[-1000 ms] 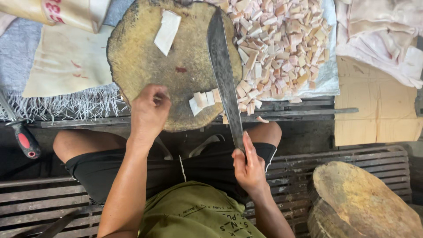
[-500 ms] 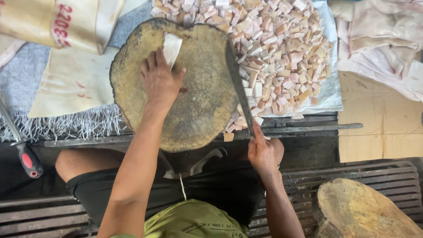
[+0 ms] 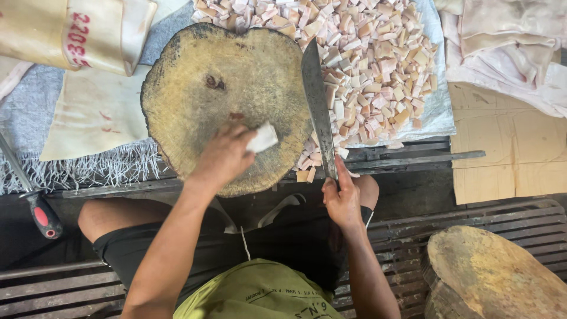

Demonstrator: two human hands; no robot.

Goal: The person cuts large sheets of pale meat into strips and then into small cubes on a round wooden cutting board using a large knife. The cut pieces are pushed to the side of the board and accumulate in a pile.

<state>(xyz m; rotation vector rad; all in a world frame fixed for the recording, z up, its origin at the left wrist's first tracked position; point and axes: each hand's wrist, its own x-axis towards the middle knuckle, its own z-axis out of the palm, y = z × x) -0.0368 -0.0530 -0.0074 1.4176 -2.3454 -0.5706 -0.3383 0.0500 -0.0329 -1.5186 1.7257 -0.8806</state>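
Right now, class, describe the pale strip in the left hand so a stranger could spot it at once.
Find the round wooden block in the middle. At its near edge the left hand pinches a pale strip in its fingers. Unlike the cut cubes heaped beyond the cleaver, it is one long, uncut piece.

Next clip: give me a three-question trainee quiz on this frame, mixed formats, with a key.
1. True or false: the right hand holds the cleaver over the right edge of the block.
2. The left hand holds: A) a pale strip B) a screwdriver C) nothing.
3. Fill in: the heap of cut cubes lies to the ___ of the block.

Key: 1 true; 2 A; 3 right.
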